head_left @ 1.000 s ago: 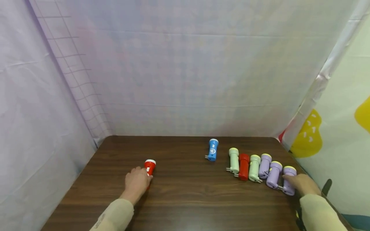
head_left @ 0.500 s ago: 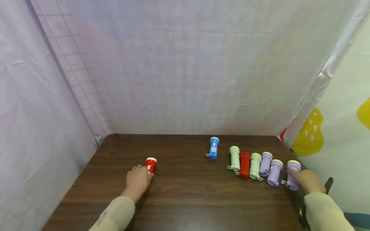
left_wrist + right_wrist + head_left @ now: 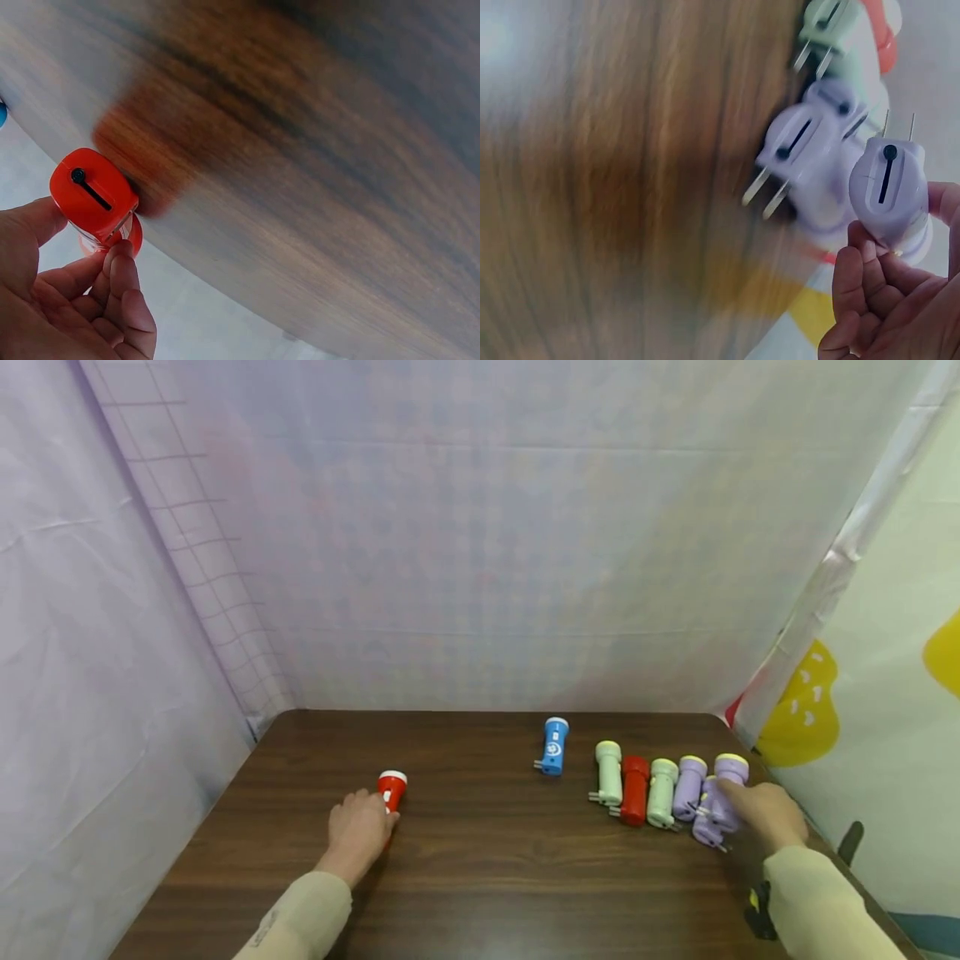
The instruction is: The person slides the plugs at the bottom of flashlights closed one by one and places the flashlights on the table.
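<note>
The blue torch [image 3: 552, 748] is seen lying on the dark table [image 3: 487, 893]. Left of it and nearer, a white-rimmed red torch [image 3: 393, 787] is pinched between thumb and fingertips by the left hand [image 3: 358, 828]. Right of it and nearer, a purple torch [image 3: 871, 189] is pinched the same way by the right hand [image 3: 765, 817]. Both are held by the sides, maybe so that rolling is stopped. Right of the blue torch, a green torch [image 3: 609, 775], a dark red torch [image 3: 634, 791], another green torch [image 3: 662, 793] and two more purple torches [image 3: 689, 785] are lined up, perhaps to be kept together. From the head, the red torch's bottom is hidden; its black slot [image 3: 95, 193] is shown only from the left wrist. From the right wrist, a gap is shown beside the held purple torch; from the head, an overlap is seen.
</note>
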`<state>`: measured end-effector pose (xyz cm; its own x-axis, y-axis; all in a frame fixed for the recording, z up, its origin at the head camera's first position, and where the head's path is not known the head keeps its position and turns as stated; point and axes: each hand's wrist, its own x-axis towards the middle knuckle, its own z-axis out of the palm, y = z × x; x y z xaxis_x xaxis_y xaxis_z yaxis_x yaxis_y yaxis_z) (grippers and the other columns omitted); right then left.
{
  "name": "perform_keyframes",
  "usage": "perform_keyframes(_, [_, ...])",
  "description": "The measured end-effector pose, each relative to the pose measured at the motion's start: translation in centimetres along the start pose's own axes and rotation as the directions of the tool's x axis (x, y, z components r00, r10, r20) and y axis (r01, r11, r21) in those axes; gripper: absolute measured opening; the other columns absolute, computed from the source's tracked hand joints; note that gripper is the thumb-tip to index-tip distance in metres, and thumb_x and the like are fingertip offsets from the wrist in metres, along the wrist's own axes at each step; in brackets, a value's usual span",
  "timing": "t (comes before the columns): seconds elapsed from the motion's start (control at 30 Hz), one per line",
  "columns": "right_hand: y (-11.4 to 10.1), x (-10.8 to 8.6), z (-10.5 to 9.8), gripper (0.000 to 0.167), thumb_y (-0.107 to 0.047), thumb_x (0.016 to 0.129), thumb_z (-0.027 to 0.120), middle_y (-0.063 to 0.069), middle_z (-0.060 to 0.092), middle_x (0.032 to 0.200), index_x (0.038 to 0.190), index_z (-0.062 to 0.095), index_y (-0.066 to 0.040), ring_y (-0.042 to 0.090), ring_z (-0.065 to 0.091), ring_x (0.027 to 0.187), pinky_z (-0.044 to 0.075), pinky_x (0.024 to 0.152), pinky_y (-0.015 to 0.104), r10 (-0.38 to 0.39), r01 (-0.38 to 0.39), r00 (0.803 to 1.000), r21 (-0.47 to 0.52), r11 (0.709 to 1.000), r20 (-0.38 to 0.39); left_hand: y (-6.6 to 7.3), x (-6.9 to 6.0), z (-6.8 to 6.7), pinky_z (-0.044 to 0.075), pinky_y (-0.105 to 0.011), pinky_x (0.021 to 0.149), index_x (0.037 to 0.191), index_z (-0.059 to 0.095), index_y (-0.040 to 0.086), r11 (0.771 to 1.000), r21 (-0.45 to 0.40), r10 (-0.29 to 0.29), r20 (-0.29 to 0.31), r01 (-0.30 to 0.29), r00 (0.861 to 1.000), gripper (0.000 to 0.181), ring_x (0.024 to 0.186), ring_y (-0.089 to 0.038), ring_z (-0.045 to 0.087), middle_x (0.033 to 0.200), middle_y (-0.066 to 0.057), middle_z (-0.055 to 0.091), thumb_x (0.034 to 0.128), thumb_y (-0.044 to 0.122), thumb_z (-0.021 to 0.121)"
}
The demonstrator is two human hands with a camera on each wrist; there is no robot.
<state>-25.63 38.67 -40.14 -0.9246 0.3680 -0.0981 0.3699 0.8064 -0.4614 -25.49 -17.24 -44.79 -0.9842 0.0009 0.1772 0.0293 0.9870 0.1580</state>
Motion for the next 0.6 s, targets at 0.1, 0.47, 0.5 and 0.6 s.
perform_keyframes(0.1, [-0.7,-0.4,0.2,0.088,-0.064,0.094,0.042,0.038,0.061,0.102,0.108,0.058,0.021,0.047,0.061,0.085,0.048,0.064,0.05,-0.034,0.034,0.999,0.038,0.999,-0.001,0.1,0.0,0.0,0.047,-0.046,0.065,0.083,0.069,0.001,1.0,0.0,0.001,-0.005,-0.001,1.0,0.031,0.071,-0.031,0.054,0.074,-0.011,0.054,0.085,0.03,0.078])
perform_keyframes(0.47, [-3.3,-1.2,1.9,0.081,-0.063,0.093,0.05,0.031,0.065,0.103,0.11,0.063,0.015,0.042,0.06,0.09,0.046,0.069,0.048,-0.049,0.052,0.999,0.19,0.98,-0.019,0.3,-0.2,-0.1,0.046,-0.046,0.065,0.083,0.068,-0.001,1.0,-0.005,0.004,-0.005,-0.004,1.0,0.032,0.073,-0.032,0.055,0.075,-0.012,0.054,0.0858,0.029,0.077])
perform_keyframes(0.5, [-3.5,-1.3,2.1,0.081,-0.063,0.093,0.05,0.032,0.063,0.106,0.112,0.062,0.015,0.042,0.059,0.092,0.046,0.072,0.049,-0.047,0.049,0.999,0.211,0.976,-0.017,0.3,-0.2,-0.1,0.046,-0.046,0.065,0.083,0.068,-0.001,1.0,-0.005,0.003,-0.007,-0.003,1.0,0.032,0.073,-0.032,0.055,0.075,-0.012,0.054,0.0857,0.029,0.077])
perform_keyframes(0.6, [-4.1,-1.4,3.0,0.079,-0.063,0.092,0.052,0.03,0.063,0.107,0.111,0.062,0.013,0.04,0.058,0.092,0.046,0.074,0.047,-0.022,0.023,1.0,0.264,0.964,-0.006,0.2,-0.3,-0.1,0.046,-0.046,0.065,0.084,0.069,-0.001,1.0,0.0,0.002,-0.007,-0.002,1.0,0.032,0.072,-0.032,0.055,0.075,-0.012,0.054,0.0858,0.029,0.077])
